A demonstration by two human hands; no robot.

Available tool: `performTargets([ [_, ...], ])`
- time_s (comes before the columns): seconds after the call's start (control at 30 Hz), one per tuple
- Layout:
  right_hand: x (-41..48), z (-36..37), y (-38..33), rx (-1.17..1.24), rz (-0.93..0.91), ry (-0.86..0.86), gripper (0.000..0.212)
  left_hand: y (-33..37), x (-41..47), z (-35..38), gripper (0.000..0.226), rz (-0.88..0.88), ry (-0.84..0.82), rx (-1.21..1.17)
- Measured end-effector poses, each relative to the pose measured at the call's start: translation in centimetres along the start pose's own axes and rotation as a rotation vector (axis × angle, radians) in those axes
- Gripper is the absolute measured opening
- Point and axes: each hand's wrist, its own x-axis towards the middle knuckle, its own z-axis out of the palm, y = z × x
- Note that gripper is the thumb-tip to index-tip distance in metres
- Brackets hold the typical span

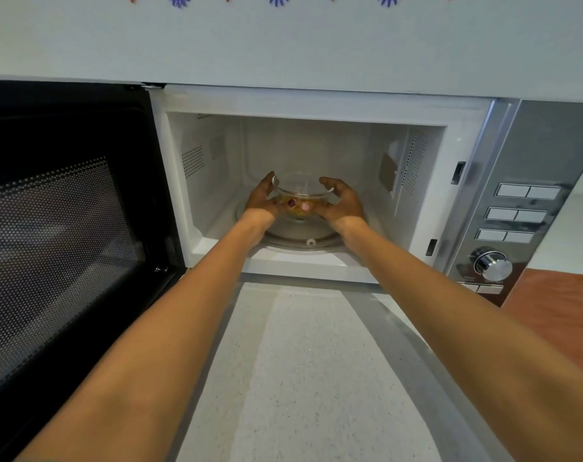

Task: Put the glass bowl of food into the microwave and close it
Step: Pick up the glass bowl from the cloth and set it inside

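The clear glass bowl of food [300, 195] sits deep inside the white microwave cavity [350, 155], on the glass turntable [303, 236]. My left hand [261, 200] cups the bowl's left side and my right hand [341, 203] cups its right side, fingers wrapped around the rim. Yellowish food with a purple piece shows through the glass. The black microwave door [63, 228] hangs wide open to the left.
A silver control panel [513, 215] with buttons and a round knob [491, 264] stands right of the cavity. A speckled grey counter [310, 361] runs below my arms, with an orange-brown surface [563, 305] at the right. White wall above.
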Motion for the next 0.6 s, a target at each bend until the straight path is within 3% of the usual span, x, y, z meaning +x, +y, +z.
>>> performTargets([
  [0.6, -0.27, -0.05, 0.07, -0.083, -0.015, -0.037, 0.079, -0.52, 0.52, 0.10, 0.071, -0.019, 0.026, 0.074],
])
